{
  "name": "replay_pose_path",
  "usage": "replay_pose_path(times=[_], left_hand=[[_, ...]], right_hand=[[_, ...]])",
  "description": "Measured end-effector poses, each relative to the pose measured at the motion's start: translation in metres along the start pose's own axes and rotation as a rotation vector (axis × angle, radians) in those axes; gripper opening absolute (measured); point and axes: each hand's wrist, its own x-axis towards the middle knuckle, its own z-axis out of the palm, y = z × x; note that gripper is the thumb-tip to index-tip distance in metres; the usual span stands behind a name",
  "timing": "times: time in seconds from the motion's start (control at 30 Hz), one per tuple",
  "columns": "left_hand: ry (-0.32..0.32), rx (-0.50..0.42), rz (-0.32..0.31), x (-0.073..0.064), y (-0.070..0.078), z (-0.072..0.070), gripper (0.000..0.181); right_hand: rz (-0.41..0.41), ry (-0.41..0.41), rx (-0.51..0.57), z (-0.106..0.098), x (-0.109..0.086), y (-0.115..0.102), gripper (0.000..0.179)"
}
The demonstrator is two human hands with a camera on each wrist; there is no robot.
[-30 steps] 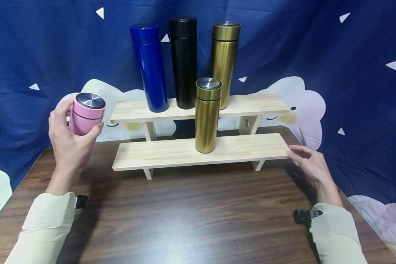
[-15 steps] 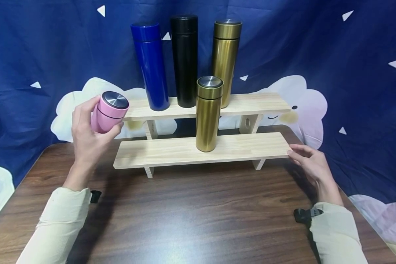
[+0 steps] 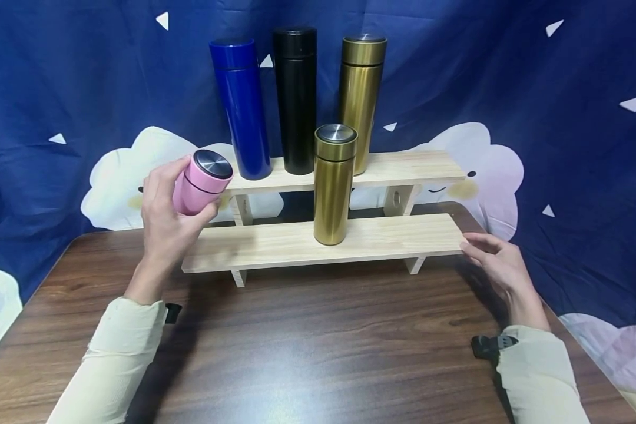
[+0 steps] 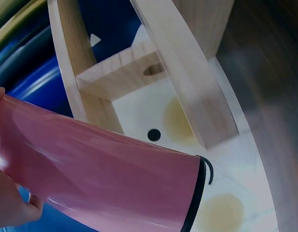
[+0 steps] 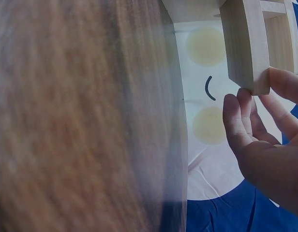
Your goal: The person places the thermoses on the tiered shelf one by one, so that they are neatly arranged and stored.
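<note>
A pink vacuum flask point(image 3: 204, 181) with a dark, shiny lid is gripped in my left hand point(image 3: 169, 218). It hangs tilted in the air near the left end of the two-tier wooden shelf point(image 3: 275, 240). In the left wrist view the flask point(image 4: 105, 169) spans the lower left, its dark-rimmed base toward the shelf. My right hand point(image 3: 495, 262) pinches the right end of the lower board between thumb and fingers. The right wrist view shows that hand point(image 5: 270, 140) at the board's corner. A shorter gold flask point(image 3: 331, 200) stands upright mid-way on the lower board.
On the upper board stand a blue flask point(image 3: 242, 112), a black flask point(image 3: 295, 106) and a taller gold flask point(image 3: 361, 94), partly hidden by the shorter one. A brown wooden table point(image 3: 307, 341) lies beneath. A dark blue curtain point(image 3: 482, 70) with clouds hangs close behind.
My left hand has carried the pink flask rightward, from beside the shelf to its left end, and the flask tilts more. My right hand stays at the board's end.
</note>
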Motion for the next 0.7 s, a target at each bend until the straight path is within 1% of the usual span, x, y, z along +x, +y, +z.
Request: replay_pose_path(times=[0.13,0.37,0.57,0.7], left_hand=[[-0.010,-0.011,0.012,0.001,0.002,0.007,0.071],[-0.020,-0.041,0.014,0.001,0.013,0.020,0.069],[-0.042,-0.041,0.037,0.002,0.017,0.027,0.069],[-0.053,-0.047,0.048,0.003,0.020,0.032,0.070]], right_hand=[[-0.004,0.000,-0.003,0.000,0.000,0.000,0.016],[-0.006,-0.001,0.029,-0.001,-0.001,-0.002,0.018],[0.004,0.002,0.006,-0.001,-0.002,-0.001,0.019],[-0.006,0.002,-0.002,0.000,-0.002,-0.001,0.019]])
